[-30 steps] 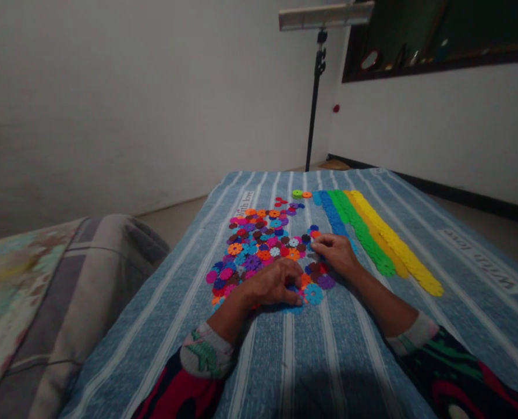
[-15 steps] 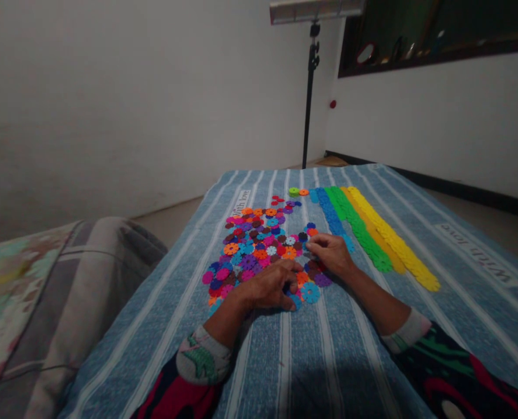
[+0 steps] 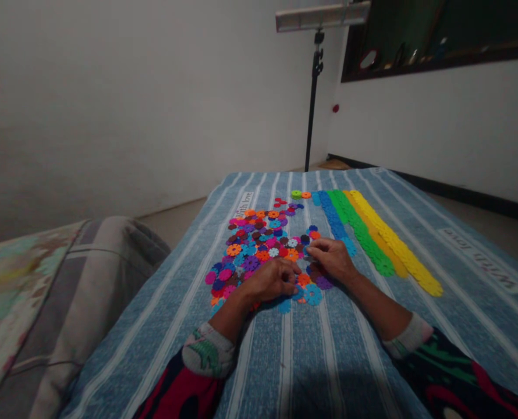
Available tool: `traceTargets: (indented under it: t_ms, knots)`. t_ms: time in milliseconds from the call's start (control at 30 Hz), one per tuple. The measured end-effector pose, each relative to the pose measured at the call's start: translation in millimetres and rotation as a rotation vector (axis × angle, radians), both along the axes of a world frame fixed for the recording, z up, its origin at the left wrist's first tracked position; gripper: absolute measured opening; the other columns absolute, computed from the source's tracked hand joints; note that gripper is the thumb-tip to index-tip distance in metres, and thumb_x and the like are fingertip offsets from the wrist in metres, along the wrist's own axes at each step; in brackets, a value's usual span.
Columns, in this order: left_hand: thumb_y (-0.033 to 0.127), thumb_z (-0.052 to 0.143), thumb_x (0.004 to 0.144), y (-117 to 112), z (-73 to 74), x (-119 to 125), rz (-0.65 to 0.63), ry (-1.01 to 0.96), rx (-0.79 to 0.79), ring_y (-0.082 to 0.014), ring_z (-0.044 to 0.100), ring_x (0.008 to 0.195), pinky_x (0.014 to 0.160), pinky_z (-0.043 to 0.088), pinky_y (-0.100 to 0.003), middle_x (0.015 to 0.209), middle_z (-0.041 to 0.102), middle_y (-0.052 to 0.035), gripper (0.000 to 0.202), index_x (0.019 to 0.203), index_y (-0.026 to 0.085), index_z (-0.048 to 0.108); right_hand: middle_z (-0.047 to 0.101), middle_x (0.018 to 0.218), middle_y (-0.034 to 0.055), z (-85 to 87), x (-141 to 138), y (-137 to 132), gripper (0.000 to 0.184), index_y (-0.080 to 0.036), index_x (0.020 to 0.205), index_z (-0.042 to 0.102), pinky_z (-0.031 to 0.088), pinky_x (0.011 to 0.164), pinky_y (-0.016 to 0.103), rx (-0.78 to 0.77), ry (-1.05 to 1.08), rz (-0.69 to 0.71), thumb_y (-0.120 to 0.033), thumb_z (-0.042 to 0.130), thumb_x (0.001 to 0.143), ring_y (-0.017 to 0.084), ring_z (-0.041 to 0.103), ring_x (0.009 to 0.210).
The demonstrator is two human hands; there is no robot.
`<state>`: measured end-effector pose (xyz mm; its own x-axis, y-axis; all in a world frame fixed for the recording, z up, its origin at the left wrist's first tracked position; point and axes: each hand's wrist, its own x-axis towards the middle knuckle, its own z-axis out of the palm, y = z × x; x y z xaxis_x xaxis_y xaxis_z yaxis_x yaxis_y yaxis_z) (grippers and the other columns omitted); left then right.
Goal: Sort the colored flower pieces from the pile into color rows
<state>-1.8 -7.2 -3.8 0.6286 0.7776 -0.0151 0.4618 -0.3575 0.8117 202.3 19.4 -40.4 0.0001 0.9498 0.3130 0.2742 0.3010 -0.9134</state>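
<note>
A pile of small flower-shaped plastic discs (image 3: 259,244) in many colours lies on a blue striped cloth (image 3: 337,349). My left hand (image 3: 273,280) rests at the near edge of the pile with its fingers curled down onto the discs. My right hand (image 3: 331,259) lies just to its right, its fingers pinched together at the pile's right edge; what they hold is too small to make out. A light blue disc (image 3: 314,294) lies between the two hands. To the right run sorted rows of blue discs (image 3: 332,216), green discs (image 3: 364,235) and yellow discs (image 3: 398,247).
A folded grey and patterned blanket (image 3: 67,297) lies at the left. A light stand (image 3: 314,93) rises beyond the cloth's far edge by the white wall. A single green disc (image 3: 296,194) and an orange one lie at the far end of the rows.
My left hand has drawn slightly back toward the pile, uncovering a blue disc at the near edge. My right hand's fingers have closed into a pinch at the pile's right edge.
</note>
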Motion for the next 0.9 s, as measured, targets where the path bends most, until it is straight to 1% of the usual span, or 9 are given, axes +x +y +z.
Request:
traceTargets:
  t_ms: [133, 333, 467, 567, 667, 800, 900]
  knots:
    - [0.017, 0.071, 0.068, 1.7, -4.0, -0.3, 0.065, -0.072, -0.058, -0.0207, 0.064, 0.097, 0.087, 0.048, -0.032, 0.085, 0.07, -0.0056, 0.015, 0.056, 0.015, 0.061, 0.063, 0.059, -0.001, 1.3, -0.4, -1.1, 0.022, -0.019, 0.066, 0.068, 0.043, 0.054, 0.025, -0.013, -0.012, 0.02, -0.04, 0.064, 0.071, 0.014, 0.056, 0.056]
    - [0.022, 0.069, 0.069, 3.9, -7.3, -1.8, 0.148, -0.124, -0.071, -0.0173, 0.063, 0.084, 0.081, 0.049, -0.03, 0.086, 0.069, -0.0043, 0.019, 0.056, 0.015, 0.057, 0.063, 0.058, -0.0012, 1.6, -1.4, -1.8, 0.021, -0.02, 0.066, 0.068, 0.043, 0.054, 0.025, -0.009, -0.017, 0.013, -0.04, 0.064, 0.071, 0.014, 0.056, 0.055]
    - [0.025, 0.069, 0.07, 7.4, -13.8, -3.8, 0.186, -0.228, -0.059, -0.0147, 0.06, 0.076, 0.076, 0.047, -0.029, 0.078, 0.065, -0.0034, 0.02, 0.058, 0.015, 0.056, 0.062, 0.056, -0.001, 2.0, -1.0, -2.5, 0.021, -0.019, 0.066, 0.069, 0.043, 0.054, 0.025, 0.003, -0.032, 0.03, -0.039, 0.064, 0.072, 0.014, 0.056, 0.056]
    - [0.029, 0.068, 0.071, 10.2, -18.4, -4.3, 0.233, -0.279, -0.081, -0.0125, 0.055, 0.066, 0.066, 0.044, -0.027, 0.068, 0.061, -0.0012, 0.019, 0.064, 0.014, 0.06, 0.063, 0.058, -0.0006, 2.5, -0.8, -3.2, 0.021, -0.019, 0.067, 0.07, 0.044, 0.055, 0.025, 0.017, -0.038, 0.041, -0.038, 0.063, 0.072, 0.015, 0.057, 0.058]
    - [0.034, 0.067, 0.073, 11.3, -18.8, -3.0, 0.307, -0.299, -0.062, -0.0107, 0.049, 0.058, 0.059, 0.039, -0.025, 0.06, 0.056, 0.0011, 0.023, 0.065, 0.014, 0.06, 0.065, 0.06, -0.0003, 3.3, -2.2, -4.7, 0.021, -0.019, 0.068, 0.071, 0.045, 0.057, 0.025, 0.031, -0.03, 0.069, -0.038, 0.063, 0.073, 0.015, 0.059, 0.059]
    - [0.038, 0.067, 0.073, 11.5, -17.7, -0.7, 0.367, -0.358, -0.021, -0.0085, 0.043, 0.054, 0.054, 0.033, -0.023, 0.056, 0.05, 0.0037, 0.027, 0.063, 0.015, 0.056, 0.066, 0.063, 0.0001, 3.4, -6.8, -7.7, 0.022, -0.018, 0.069, 0.071, 0.045, 0.057, 0.025, 0.019, -0.002, 0.113, -0.037, 0.062, 0.075, 0.014, 0.058, 0.059]
    - [0.038, 0.065, 0.074, 11.8, -18.3, 0.0, 0.398, -0.391, 0.004, -0.008, 0.04, 0.053, 0.053, 0.031, -0.022, 0.056, 0.048, 0.0046, 0.028, 0.063, 0.016, 0.054, 0.066, 0.063, -0.0001, 2.8, -10.4, -9.7, 0.022, -0.018, 0.069, 0.072, 0.044, 0.056, 0.024, -0.007, 0.018, 0.139, -0.037, 0.063, 0.075, 0.013, 0.057, 0.058]
